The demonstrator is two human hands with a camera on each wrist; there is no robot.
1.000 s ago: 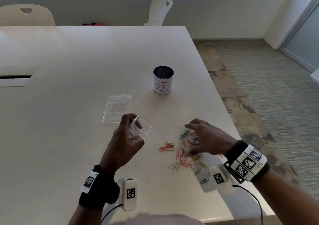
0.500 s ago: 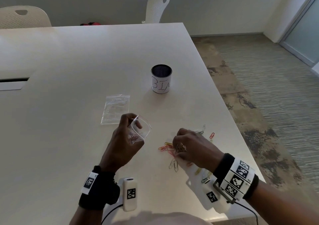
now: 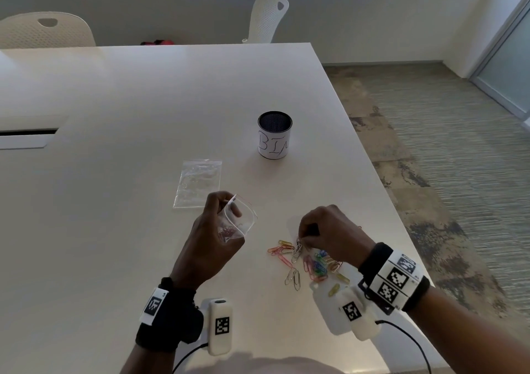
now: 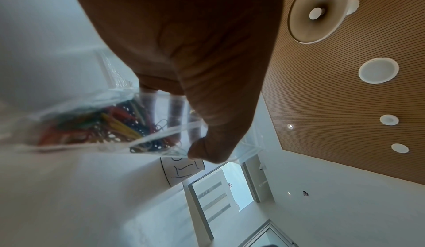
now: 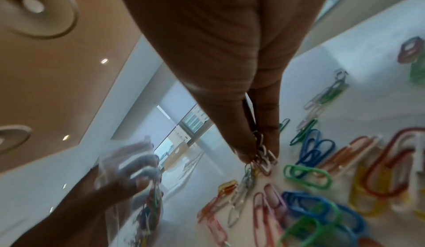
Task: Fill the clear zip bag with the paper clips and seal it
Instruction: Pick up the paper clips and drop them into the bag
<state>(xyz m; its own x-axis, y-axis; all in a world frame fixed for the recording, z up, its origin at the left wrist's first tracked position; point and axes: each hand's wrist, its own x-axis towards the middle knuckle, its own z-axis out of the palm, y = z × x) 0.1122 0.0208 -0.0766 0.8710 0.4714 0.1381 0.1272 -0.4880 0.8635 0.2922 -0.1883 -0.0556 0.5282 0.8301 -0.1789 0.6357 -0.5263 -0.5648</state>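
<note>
My left hand (image 3: 218,238) holds a clear zip bag (image 3: 239,220) above the white table (image 3: 114,230), its mouth held wide toward the right. Several coloured paper clips (image 4: 96,125) lie inside the bag. My right hand (image 3: 329,230) pinches a small bunch of silver paper clips (image 5: 263,152) between thumb and fingers, just over the loose pile of coloured paper clips (image 3: 309,261) on the table. In the right wrist view the bag (image 5: 138,169) sits lower left of the pinch.
A second clear zip bag (image 3: 199,182) lies flat beyond my left hand. A white cup marked "BIN" (image 3: 274,135) stands farther back. The table's right edge runs close by the clip pile. Two white chairs (image 3: 269,17) stand at the far side.
My right hand swept left across the pile, closed its spread fingers and now pinches some clips. The left hand and its bag stayed still.
</note>
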